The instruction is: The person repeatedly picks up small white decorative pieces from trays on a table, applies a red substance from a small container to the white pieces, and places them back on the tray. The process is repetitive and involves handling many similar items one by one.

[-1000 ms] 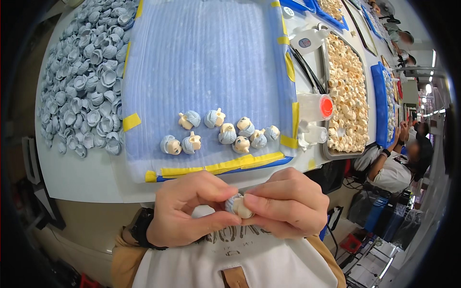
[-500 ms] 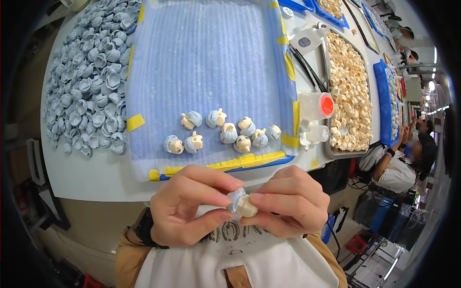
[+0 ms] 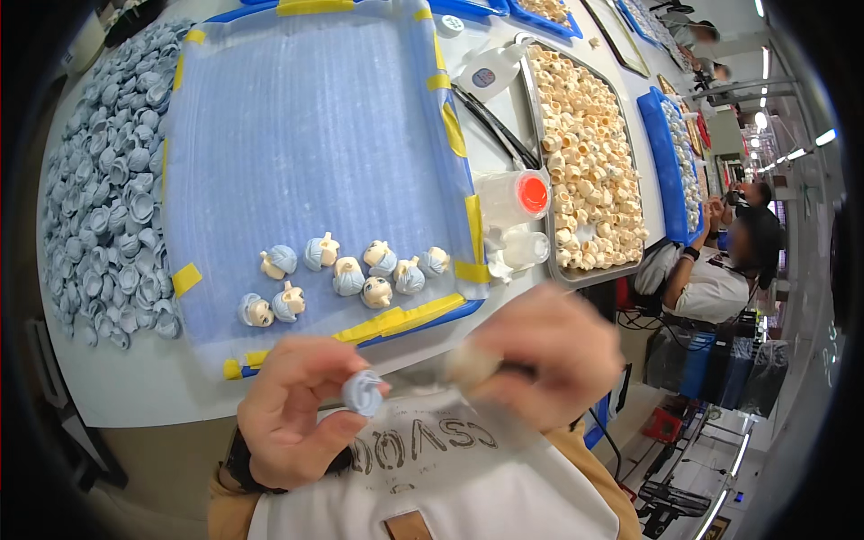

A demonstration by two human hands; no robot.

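My left hand (image 3: pixel 292 409) pinches a small grey-blue cap piece (image 3: pixel 364 392) between thumb and fingers, close to my chest. My right hand (image 3: pixel 549 355) is blurred by motion and grips a small cream head piece (image 3: pixel 471 364), now apart from the cap. Just beyond my hands, several assembled little heads with blue caps (image 3: pixel 346 274) lie in two rows on the near part of a blue tray covered with foam sheet (image 3: pixel 306 135).
A big pile of loose grey-blue caps (image 3: pixel 108 189) covers the table at left. A metal tray of cream head pieces (image 3: pixel 589 153) sits at right, with a red-lidded clear jar (image 3: pixel 513 196) and a small bottle beside it. Another person (image 3: pixel 720 270) sits at far right.
The cap and cream piece, held together between both hands earlier, have come apart: my right hand swung right with the cream piece, my left kept the cap.
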